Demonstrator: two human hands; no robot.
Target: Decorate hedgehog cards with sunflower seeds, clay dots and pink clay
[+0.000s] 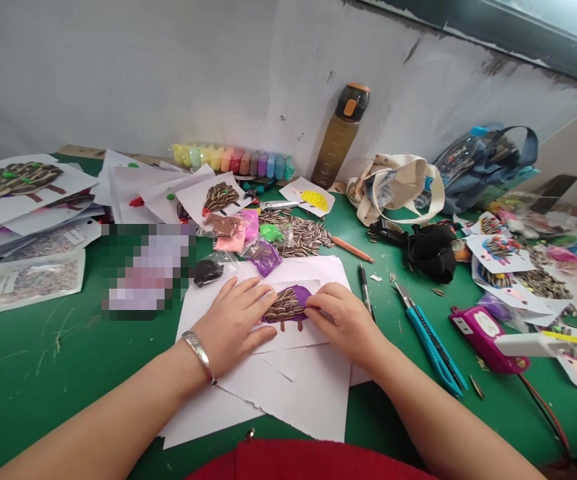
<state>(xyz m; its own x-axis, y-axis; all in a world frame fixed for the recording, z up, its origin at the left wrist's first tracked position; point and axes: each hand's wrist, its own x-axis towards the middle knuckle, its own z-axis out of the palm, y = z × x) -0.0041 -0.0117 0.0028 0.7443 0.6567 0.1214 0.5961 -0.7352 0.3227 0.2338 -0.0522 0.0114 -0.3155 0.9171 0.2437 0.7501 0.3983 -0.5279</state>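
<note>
A hedgehog picture on white paper (313, 390) lies in front of me, with a purple clay body (301, 293) and two small brown legs. Striped sunflower seeds (284, 305) cover the left and middle of the body; purple shows bare along its top and right. My left hand (236, 325) rests flat on the sheet, fingers spread, fingertips at the picture's left side. At the body's right edge my right hand (347, 320) has thumb and fingers pinched together; whatever is between them is hidden. Behind the paper is a pile of loose sunflower seeds (301, 239).
Bagged clay (263, 257), an orange pen (352, 250), a black pen (365, 287) and a blue utility knife (431, 343) surround the paper. A magenta glue-gun-like device (488, 337) lies right. Finished pictures (18, 177) are stacked left; a bottle (338, 140) stands by the wall.
</note>
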